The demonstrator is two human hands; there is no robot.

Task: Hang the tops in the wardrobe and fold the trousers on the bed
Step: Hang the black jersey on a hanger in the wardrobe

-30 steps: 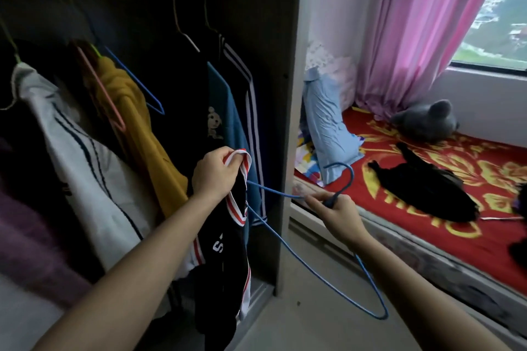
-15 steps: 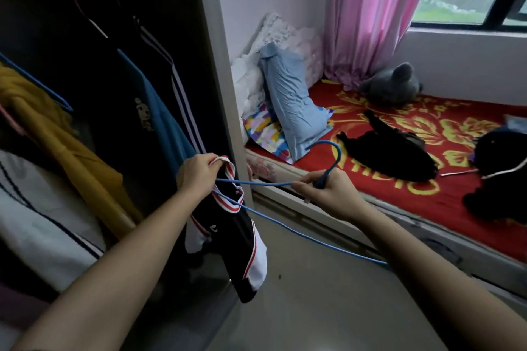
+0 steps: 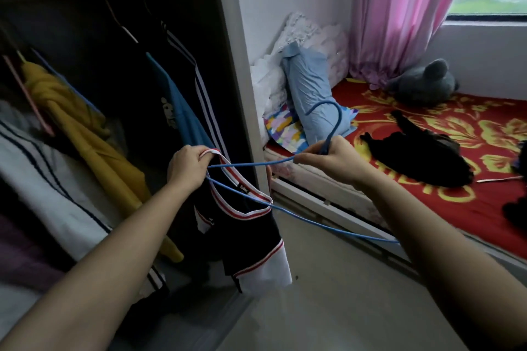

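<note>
An open wardrobe [image 3: 114,37] fills the left of the frame, a red-covered bed [image 3: 427,202] the right. At centre, the left hand [image 3: 186,167] grips the collar of a dark top [image 3: 242,236], while the right hand [image 3: 335,158] pinches a blue hanger [image 3: 313,222] threaded through the neckline.

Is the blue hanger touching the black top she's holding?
Touching. The head view shows the blue hanger threaded through the collar of the black top, its wire lying across the striped neckline.
</note>
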